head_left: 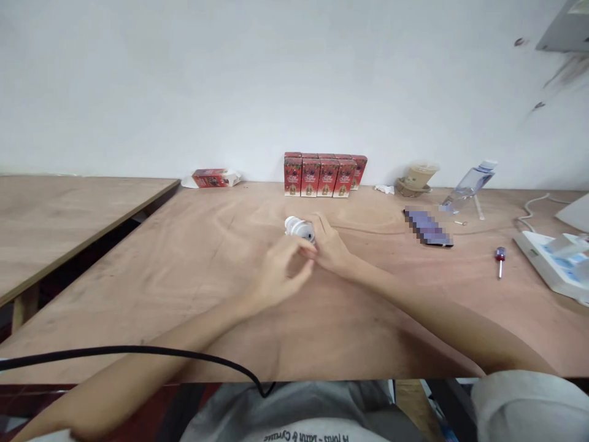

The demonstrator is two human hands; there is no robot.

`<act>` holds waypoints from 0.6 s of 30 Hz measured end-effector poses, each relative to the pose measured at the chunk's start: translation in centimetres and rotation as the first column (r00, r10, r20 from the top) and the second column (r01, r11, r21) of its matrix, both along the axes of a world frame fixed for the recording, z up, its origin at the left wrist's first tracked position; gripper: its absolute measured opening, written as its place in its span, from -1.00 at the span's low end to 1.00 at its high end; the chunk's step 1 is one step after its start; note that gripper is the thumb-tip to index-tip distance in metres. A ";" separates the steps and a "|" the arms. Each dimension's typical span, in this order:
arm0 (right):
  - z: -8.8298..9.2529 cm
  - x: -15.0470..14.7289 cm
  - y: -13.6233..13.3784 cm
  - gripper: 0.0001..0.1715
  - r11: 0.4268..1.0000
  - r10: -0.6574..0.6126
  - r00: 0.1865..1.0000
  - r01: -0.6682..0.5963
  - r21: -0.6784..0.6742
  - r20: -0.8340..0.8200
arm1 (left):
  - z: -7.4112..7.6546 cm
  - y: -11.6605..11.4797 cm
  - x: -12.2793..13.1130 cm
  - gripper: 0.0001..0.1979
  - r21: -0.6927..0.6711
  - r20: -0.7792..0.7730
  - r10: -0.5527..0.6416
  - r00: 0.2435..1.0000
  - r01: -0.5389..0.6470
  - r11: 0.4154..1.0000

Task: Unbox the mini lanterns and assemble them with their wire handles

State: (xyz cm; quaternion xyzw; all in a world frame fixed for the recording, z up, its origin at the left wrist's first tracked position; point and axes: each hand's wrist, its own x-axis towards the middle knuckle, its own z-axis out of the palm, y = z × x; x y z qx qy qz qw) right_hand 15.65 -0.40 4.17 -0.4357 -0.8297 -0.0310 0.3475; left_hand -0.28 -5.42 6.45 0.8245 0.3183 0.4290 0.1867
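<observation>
A small white, rounded object (298,227) with a grey end and a dark spot lies at the middle of the table; its kind I cannot make out. My right hand (332,248) wraps round its right side, fingers closed. My left hand (281,270) is at the object's near side, thumb and forefinger curled toward each other in a pinch beside the grey end. Whatever may be between those fingertips is too small or hidden to see.
Several red printed boxes (319,178) stand against the wall, and another red box (216,178) lies left of them. To the right are a phone (427,227), a tilted bottle (469,186), a cup (421,176), a screwdriver (500,261) and a power strip (543,264). A black cable (138,349) crosses my left forearm.
</observation>
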 end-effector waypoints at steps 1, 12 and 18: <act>-0.5 0.2 -0.4 -0.49 1.000 0.013 0.998 -0.012 0.026 -0.058 | -0.3 1.0 -1.3 -0.78 0.113 -0.006 0.122 0.992 -0.121 0.986; -3.1 -0.5 -3.0 -0.36 0.989 0.137 0.948 -0.115 0.095 -0.286 | -4.2 4.5 -2.3 -0.57 0.191 -0.231 0.095 0.968 -0.050 0.980; -3.8 2.3 -2.4 -0.38 0.993 0.119 0.967 -0.118 0.018 -0.224 | -5.7 5.5 -2.8 -0.63 0.177 -0.028 0.050 0.998 -0.044 0.983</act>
